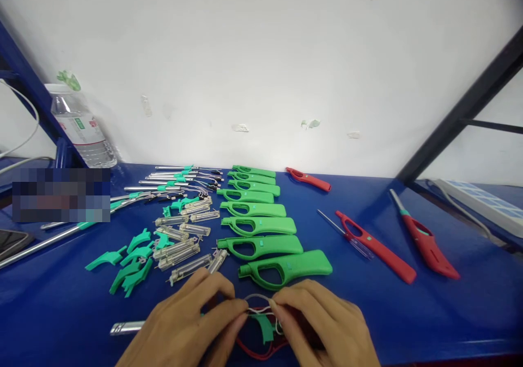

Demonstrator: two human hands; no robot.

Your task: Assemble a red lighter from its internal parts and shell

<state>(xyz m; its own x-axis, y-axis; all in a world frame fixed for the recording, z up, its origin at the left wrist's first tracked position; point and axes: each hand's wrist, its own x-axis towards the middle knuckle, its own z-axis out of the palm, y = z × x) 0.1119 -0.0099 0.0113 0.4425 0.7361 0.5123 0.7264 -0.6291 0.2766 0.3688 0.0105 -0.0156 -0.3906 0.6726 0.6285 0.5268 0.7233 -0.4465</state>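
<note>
At the front edge of the blue table, my left hand [196,315] and my right hand [322,318] each pinch a thin white wire [258,297], which loops between the fingertips. Right under them lies a red lighter housing [256,355], mostly covered by the hands. A green trigger [267,330] sits inside it. From behind my left hand a metal lighter tube [126,328] sticks out to the left. Just beyond my fingers is the nearest of several green lighter housings [306,265], laid in a column.
To the left are loose green triggers [133,274], clear fuel tanks [190,269] and metal tubes with wires [163,183]. Red housings [384,252] and a red lighter [429,244] lie at right. A water bottle [85,133] leans by the wall.
</note>
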